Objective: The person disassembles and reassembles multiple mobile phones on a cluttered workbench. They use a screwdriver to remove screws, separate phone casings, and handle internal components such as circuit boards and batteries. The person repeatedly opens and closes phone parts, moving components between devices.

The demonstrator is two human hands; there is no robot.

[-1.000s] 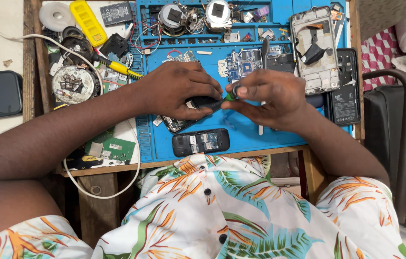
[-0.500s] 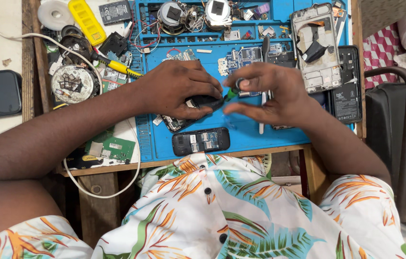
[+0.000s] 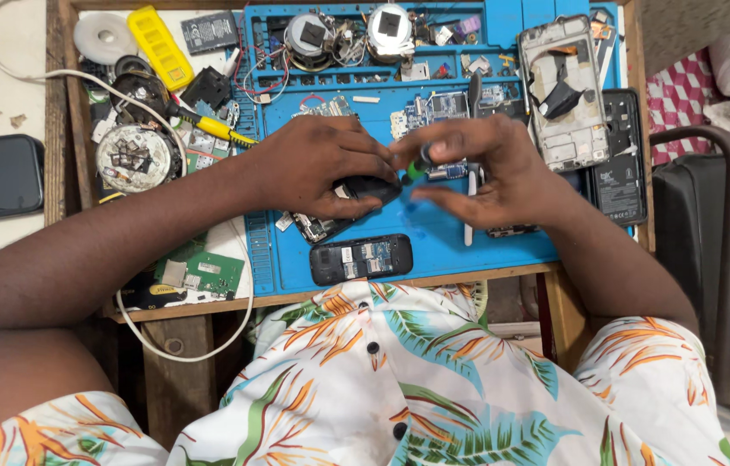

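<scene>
Blue silicone repair mat (image 3: 503, 237) on the wooden tabletop (image 3: 58, 103) carried the work. The left hand (image 3: 317, 164) pressed down, clenched over a small black phone body (image 3: 373, 187). The right hand (image 3: 490, 168) pinched a green-handled screwdriver (image 3: 417, 167), tip near that body. Compared with a second before, both hands had shifted slightly upward and the right fingers had spread wider. A black phone back with open slots (image 3: 360, 259) lay nearer the person, untouched.

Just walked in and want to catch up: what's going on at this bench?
A person works over a blue mat. The left hand presses down a small black device, while the right hand pinches a green-handled tool at its edge. An opened black phone lies just in front.
</scene>
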